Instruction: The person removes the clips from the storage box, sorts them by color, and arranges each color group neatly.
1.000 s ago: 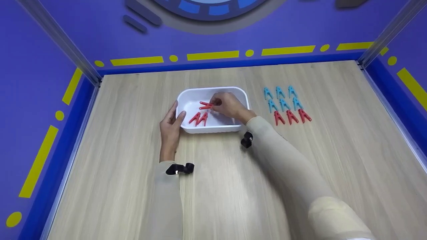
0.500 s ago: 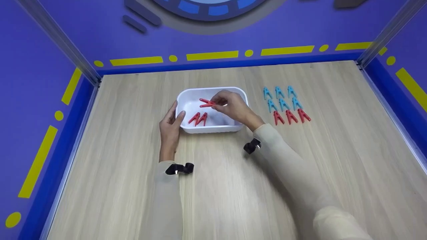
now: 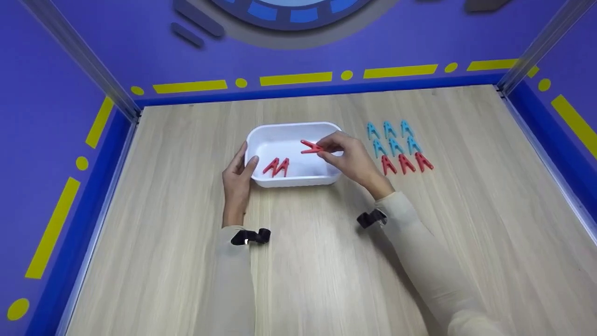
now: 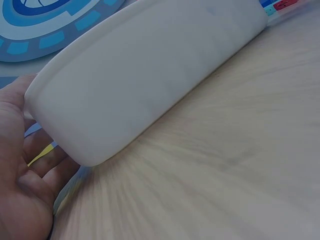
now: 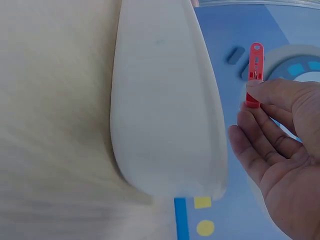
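The wooden table (image 3: 326, 261) fills the floor of the purple booth, and on it, a little left of centre, sits the white tub (image 3: 280, 133), a shallow rounded tray. The left hand (image 3: 237, 179) lies flat against the tub's left end, fingers straight, thumb on the near corner of the rim; the left wrist view shows the palm pressed to the tub's outer wall (image 4: 150, 90), nothing gripped.

Over on the other side, the right hand (image 3: 352, 158) hangs above the tub's right edge, thumb and fingertips pinching one red clothespin (image 3: 309, 147) by its end, the other fingers loosely spread. That peg is up in the air, over the right part of the tub, pointing left. From the right wrist view it stands clear of the tub wall, pinched at the bottom between thumb and forefinger (image 5: 255, 70).

Inside the tub, two more red pegs (image 3: 277, 166) lie side by side near the front left corner, touching or nearly so.

To the right of the tub, well apart from it, the loose pegs sit in tidy rows on the table: six blue pegs (image 3: 391, 137) in two rows of three, and a row of three red ones (image 3: 405, 163) just in front of them. The right hand is nearest that red row's left end, not touching it.
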`<state>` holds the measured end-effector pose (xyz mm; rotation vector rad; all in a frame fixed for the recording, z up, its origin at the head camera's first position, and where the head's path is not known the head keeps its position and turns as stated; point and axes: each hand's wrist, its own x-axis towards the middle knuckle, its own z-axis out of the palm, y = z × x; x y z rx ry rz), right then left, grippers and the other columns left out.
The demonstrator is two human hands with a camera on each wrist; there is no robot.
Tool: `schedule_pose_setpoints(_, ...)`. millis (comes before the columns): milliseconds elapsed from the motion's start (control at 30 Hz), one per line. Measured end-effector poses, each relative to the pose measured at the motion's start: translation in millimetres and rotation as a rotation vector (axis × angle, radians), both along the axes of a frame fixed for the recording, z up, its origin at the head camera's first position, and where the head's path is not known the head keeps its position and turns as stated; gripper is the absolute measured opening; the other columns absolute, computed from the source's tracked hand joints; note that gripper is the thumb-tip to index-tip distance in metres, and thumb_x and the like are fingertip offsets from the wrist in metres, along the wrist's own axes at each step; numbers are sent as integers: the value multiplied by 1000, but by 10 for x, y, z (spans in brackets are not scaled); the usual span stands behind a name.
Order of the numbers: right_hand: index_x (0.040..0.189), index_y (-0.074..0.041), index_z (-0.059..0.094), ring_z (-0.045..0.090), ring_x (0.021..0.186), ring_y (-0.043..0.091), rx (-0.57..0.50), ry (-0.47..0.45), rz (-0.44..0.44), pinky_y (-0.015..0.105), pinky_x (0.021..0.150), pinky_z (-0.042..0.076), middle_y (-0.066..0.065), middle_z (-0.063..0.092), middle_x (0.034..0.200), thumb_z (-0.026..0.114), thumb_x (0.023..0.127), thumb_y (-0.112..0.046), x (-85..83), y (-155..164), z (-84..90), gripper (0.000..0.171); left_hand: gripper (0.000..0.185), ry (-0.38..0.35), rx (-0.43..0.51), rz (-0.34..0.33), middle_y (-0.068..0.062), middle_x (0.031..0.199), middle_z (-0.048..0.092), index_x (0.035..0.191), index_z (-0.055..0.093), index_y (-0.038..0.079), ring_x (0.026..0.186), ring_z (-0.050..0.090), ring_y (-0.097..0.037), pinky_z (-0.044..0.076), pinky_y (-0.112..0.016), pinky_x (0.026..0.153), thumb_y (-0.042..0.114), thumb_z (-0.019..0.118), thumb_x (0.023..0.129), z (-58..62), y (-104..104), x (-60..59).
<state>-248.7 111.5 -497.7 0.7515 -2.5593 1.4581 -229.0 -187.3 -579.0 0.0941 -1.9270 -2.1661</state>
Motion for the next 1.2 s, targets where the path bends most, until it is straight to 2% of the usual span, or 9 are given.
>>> schedule_pose_setpoints(267, 117, -2, 75, 71, 103, 20, 6, 25, -54, 39, 97, 61, 8, 72, 112, 79, 97, -5, 121, 234, -47, 21, 60, 7, 19, 17, -3, 161, 50, 154, 57, 12, 151, 42, -17, 37, -25, 121, 21, 79, 99, 2, -5, -19)
schedule_pose_setpoints(500, 117, -3, 76, 70, 104, 22, -6, 0, -93, 41, 98, 60, 8, 72, 111, 79, 96, -3, 179, 413, -59, 21, 61, -26, 21, 20, -3, 164, 46, 156, 53, 12, 153, 38, -17, 34, -29, 123, 16, 77, 100, 13, -1, -38)
schedule_pose_setpoints(600, 117, -3, 76, 70, 104, 23, -2, -17, -114, 42, 98, 60, 8, 72, 112, 79, 96, -2, 190, 486, -70, 21, 60, -42, 13, 21, -5, 164, 46, 157, 52, 10, 154, 37, -18, 34, -28, 123, 15, 76, 101, 65, 2, -23)
schedule_pose_setpoints(767, 119, -4, 76, 69, 105, 22, 18, -33, -137, 42, 99, 60, 8, 72, 113, 78, 97, -2, 199, 590, -78, 22, 58, -51, 18, 19, -8, 163, 47, 155, 53, 5, 154, 38, -20, 34, -25, 122, 14, 75, 102, 257, 34, 83)
schedule_pose_setpoints(833, 120, -5, 76, 69, 106, 22, 26, -41, -144, 42, 100, 59, 7, 71, 114, 78, 97, -3, 200, 630, -75, 23, 58, -47, 16, 18, -9, 163, 47, 155, 53, 4, 154, 37, -20, 34, -25, 122, 13, 74, 102, 301, 43, 110)
schedule_pose_setpoints(1100, 121, -4, 75, 67, 106, 22, 52, -77, -179, 43, 98, 60, 8, 71, 117, 75, 99, -3, 185, 868, -91, 22, 58, -56, 12, 14, -7, 164, 46, 156, 53, 6, 154, 37, -20, 34, -25, 122, 13, 74, 102, 301, 60, 119)
schedule_pose_setpoints(1200, 121, -4, 75, 68, 105, 24, 71, -89, -203, 37, 93, 61, 10, 71, 117, 76, 98, -3, 182, 969, -101, 22, 58, -58, 13, 16, -7, 163, 47, 156, 53, 7, 154, 38, -20, 35, -26, 122, 13, 75, 102, 305, 63, 118)
